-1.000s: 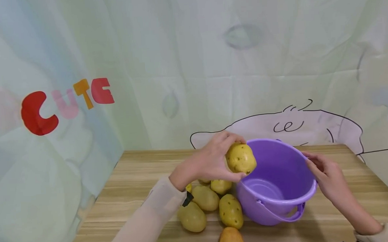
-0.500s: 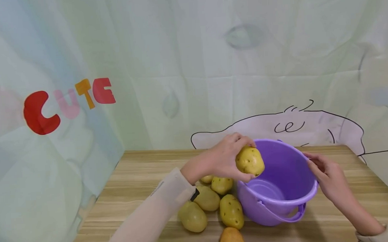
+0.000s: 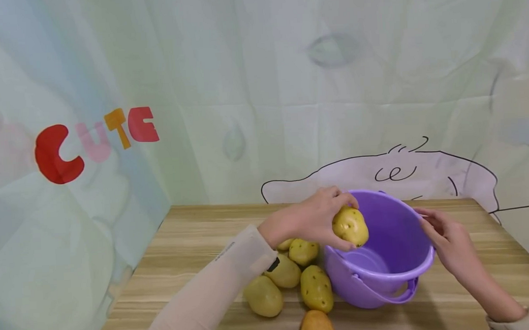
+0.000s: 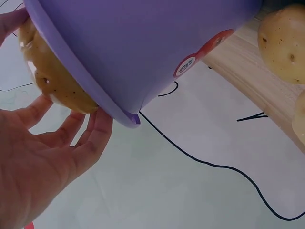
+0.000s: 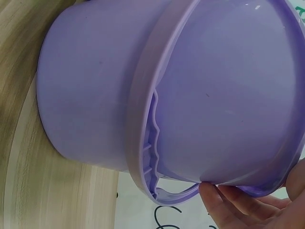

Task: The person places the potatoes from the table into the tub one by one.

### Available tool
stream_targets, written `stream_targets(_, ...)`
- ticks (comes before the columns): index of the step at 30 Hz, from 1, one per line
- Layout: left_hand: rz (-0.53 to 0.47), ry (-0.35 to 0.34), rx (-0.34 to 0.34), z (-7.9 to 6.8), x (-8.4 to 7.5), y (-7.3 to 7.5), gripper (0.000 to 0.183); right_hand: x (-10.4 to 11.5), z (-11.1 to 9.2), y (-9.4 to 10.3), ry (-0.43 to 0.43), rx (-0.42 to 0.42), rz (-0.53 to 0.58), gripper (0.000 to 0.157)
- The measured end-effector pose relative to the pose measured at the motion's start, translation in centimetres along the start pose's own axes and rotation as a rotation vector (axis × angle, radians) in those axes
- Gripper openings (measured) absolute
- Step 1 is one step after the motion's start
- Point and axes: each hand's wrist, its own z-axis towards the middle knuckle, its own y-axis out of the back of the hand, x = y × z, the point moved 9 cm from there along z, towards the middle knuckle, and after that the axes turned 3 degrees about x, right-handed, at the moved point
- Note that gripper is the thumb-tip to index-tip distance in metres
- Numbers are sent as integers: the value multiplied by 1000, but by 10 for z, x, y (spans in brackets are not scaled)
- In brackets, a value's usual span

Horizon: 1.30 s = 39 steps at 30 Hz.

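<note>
My left hand point(image 3: 315, 219) holds a yellow potato point(image 3: 350, 227) over the left rim of a purple bucket point(image 3: 363, 291), thumb low and fingers on top. From the left wrist camera, that potato point(image 4: 52, 78) is partly hidden behind the bucket's rim. On the opposite side, my right hand point(image 3: 449, 240) grips the bucket's right rim. The right wrist view has its fingers point(image 5: 217, 202) against the rim, near the handle point(image 5: 143, 129). The bucket tilts towards me, and its visible floor point(image 3: 366, 260) is bare.
Several potatoes point(image 3: 316, 288) lie left of the bucket, some half covered by the left arm. An orange-brown oblong item point(image 3: 317, 326) lies at the front edge of view. Behind the wooden table point(image 3: 162, 268) hangs a printed backdrop point(image 3: 265, 86).
My left hand has carried the potato rightwards and slightly down, from beside the rim to over the bucket's mouth. The right hand and bucket have barely moved.
</note>
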Motion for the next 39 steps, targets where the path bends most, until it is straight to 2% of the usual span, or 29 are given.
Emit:
stream_targets(8, 22, -5, 67, 4, -4, -7, 69, 1, -1, -1, 11, -6, 4, 30)
stream_targets(16, 62, -22, 84, 6, -7, -10, 66, 1, -1, -1, 12, -6, 7, 30)
stream_targets(25, 84, -77, 37, 6, -14, 1, 59, -1, -1, -1, 9, 5, 7, 31)
stream_targets(31, 84, -58, 33, 3, -12, 3, 58, -1, -1, 0, 4, 7, 4, 32)
stream_targets(39, 72, -56, -19, -5, -9, 11, 51, 0, -1, 0, 2, 6, -5, 32)
